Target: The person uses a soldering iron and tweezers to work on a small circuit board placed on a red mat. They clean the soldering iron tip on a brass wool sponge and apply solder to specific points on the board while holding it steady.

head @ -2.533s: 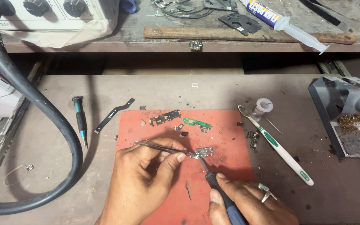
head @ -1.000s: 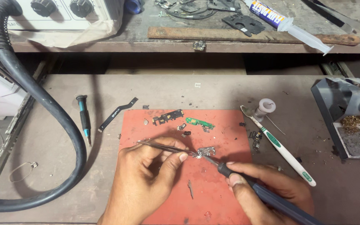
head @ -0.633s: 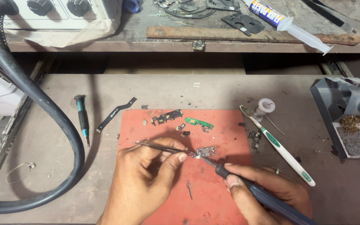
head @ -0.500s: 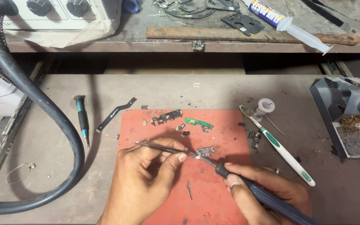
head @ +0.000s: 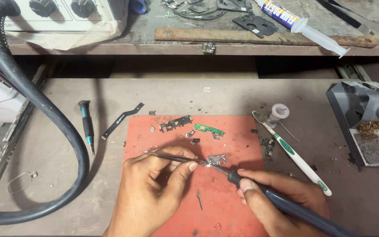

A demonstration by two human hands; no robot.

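My left hand [head: 152, 193] pinches metal tweezers [head: 174, 157] whose tips press on a small silver electronic part [head: 216, 159] lying on a red work mat [head: 231, 140]. My right hand [head: 281, 199] grips a dark blue soldering iron [head: 277, 202] like a pen, its tip touching the same silver part from the right. A small black circuit piece [head: 175, 123] and a green circuit board [head: 209, 129] rest on the mat's far side.
A white and green toothbrush [head: 292, 152] and a solder spool [head: 279, 112] sit right of the mat. A grey iron stand [head: 365, 125] is at far right. A small screwdriver [head: 85, 125], a flex cable [head: 122, 120] and a thick black hose [head: 44, 114] lie left. A paste syringe [head: 301, 26] rests on the shelf.
My right hand has shifted the soldering iron from a steep hold to a flatter one, with the tip now on the silver part. The left hand and tweezers have stayed put.
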